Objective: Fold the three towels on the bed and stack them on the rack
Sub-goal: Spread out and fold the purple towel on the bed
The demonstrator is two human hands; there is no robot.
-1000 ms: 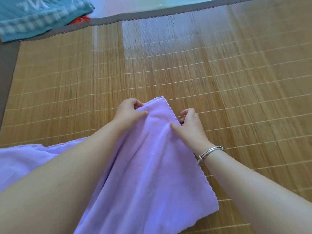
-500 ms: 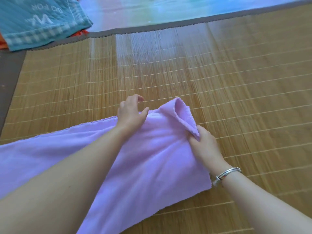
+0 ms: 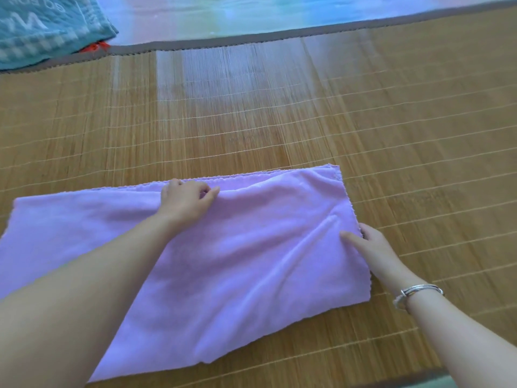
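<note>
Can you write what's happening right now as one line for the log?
step: folding | lilac towel: lying on bamboo mat | left hand: pinches far edge | right hand: grips right edge | rack: not in view

Landmark: bamboo mat (image 3: 307,113), tan slats tied by pale cross threads, filling most of the view.
Mat edge: grey-brown fabric border (image 3: 251,40) along the mat's far side, running slightly uphill to the right.
Beyond the border: pale sheet (image 3: 223,15) with soft pink, blue and green tints.
Far-left corner of the mat: teal cloth (image 3: 42,29) with white lettering and a checked band, lying over the border; a small red scrap (image 3: 96,47) shows under its edge.
Light: bright daylight, with a whitish glare patch on the mat's far middle.
</note>
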